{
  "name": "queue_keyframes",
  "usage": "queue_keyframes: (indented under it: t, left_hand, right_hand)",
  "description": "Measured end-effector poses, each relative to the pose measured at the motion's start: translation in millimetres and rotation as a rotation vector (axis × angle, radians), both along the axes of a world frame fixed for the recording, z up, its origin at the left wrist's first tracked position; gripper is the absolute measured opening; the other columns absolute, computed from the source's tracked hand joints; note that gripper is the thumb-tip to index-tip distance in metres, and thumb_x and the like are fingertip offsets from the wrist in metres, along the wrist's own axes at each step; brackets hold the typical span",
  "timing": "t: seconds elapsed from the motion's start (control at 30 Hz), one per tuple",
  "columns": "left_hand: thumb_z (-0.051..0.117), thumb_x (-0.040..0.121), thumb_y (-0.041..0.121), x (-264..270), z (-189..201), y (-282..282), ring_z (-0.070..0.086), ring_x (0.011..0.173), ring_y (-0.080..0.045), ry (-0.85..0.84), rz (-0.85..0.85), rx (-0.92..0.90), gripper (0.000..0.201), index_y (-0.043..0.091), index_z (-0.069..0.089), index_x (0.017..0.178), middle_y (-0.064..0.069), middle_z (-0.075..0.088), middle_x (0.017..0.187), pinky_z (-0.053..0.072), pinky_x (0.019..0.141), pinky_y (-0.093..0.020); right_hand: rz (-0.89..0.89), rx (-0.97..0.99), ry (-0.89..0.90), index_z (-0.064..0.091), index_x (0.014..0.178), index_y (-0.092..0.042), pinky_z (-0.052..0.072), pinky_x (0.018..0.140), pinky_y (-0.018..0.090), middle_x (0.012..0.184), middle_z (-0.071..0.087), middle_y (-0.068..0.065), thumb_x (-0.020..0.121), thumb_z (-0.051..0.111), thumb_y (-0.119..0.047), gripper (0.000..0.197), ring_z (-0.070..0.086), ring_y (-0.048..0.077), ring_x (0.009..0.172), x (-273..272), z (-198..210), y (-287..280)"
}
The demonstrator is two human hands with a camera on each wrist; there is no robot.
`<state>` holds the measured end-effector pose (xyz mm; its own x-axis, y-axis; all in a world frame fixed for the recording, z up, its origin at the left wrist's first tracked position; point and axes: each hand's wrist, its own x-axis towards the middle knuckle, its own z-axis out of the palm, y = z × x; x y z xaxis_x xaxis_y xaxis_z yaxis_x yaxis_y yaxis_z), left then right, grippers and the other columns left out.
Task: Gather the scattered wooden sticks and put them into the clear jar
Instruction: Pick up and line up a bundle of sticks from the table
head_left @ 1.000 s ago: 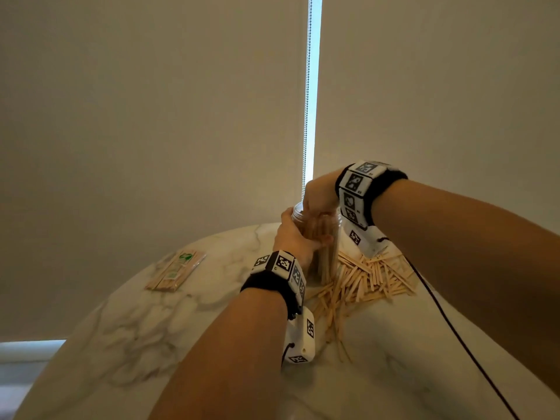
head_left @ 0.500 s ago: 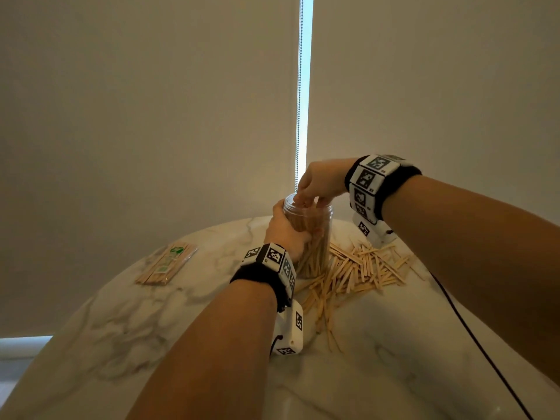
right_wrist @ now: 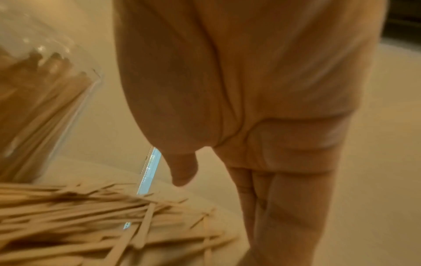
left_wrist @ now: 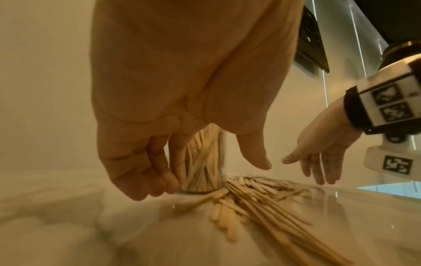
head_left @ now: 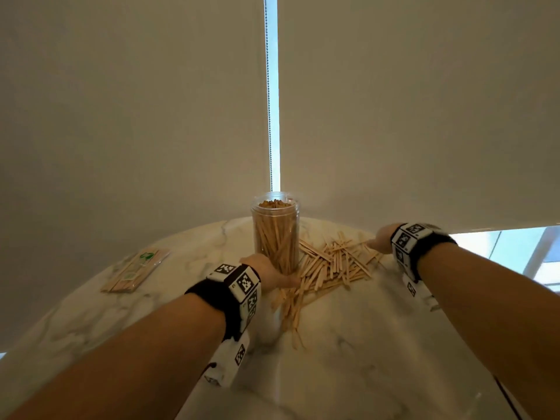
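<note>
**Both hands empty beside the jar**

Neither of your hands grips anything. Your left hand (head_left: 269, 275) sits low at the near left foot of the tall clear plastic jar (head_left: 275, 234); its fingers (left_wrist: 159, 172) hang loosely bent next to the jar's base, thumb held apart, and whether they touch the wall cannot be told. Your right hand (head_left: 380, 242) is spread with straight fingers (left_wrist: 318, 171), well to the right of the jar, above the far right edge of the scattered pile; contact with the pile cannot be made out.

The jar stands upright and uncapped on the round white marble table (head_left: 378, 344), packed with pale wooden sticks standing on end almost to its rim. The loose flat wooden sticks (head_left: 330, 268) lie in a crossed heap on the table, starting against the jar's right side and trailing toward you from its base. To the left of the jar, well apart, a flat clear-wrapped packet of sticks with a green label (head_left: 136, 269) rests on the marble.
</note>
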<state>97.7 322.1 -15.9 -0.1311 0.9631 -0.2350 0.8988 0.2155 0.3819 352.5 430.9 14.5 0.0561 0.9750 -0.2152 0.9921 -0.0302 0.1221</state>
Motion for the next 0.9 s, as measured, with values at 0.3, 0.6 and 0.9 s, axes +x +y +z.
queue_keyframes:
  t: [0.3,0.6,0.9]
  left_hand:
    - [0.074,0.08,0.056,33.4,-10.3,-6.4,0.059,0.114,-0.026,0.256,-0.013,-0.059,0.07,0.009,0.054,0.128,-0.01,0.061,0.125,0.05,0.088,-0.031]
    - [0.056,0.098,0.021,31.2,-1.2,-43.0,0.06,0.117,-0.028,0.326,-0.151,-0.072,0.034,0.001,0.059,0.126,-0.014,0.062,0.128,0.047,0.086,-0.029]
    - [0.054,0.098,0.028,20.8,-4.4,-107.3,0.057,0.119,-0.031,0.356,-0.141,-0.088,0.044,0.004,0.044,0.133,-0.014,0.055,0.133,0.043,0.085,-0.031]
  right_hand:
    - [0.104,-0.063,0.234,0.044,0.148,-0.011,0.035,0.114,0.041,0.154,0.043,0.012,0.084,0.043,-0.082,0.096,0.042,0.03,0.139,-61.4,-22.8,-20.2]
    - [0.153,-0.052,0.286,0.065,0.123,-0.008,0.052,0.09,0.03,0.121,0.067,0.009,0.096,0.064,-0.033,0.037,0.065,0.024,0.107,-93.5,-30.0,-69.1]
    - [0.061,-0.159,0.637,0.069,0.118,-0.003,0.056,0.095,0.04,0.117,0.07,0.013,0.083,0.08,-0.029,0.044,0.067,0.029,0.109,-92.5,-30.5,-142.1]
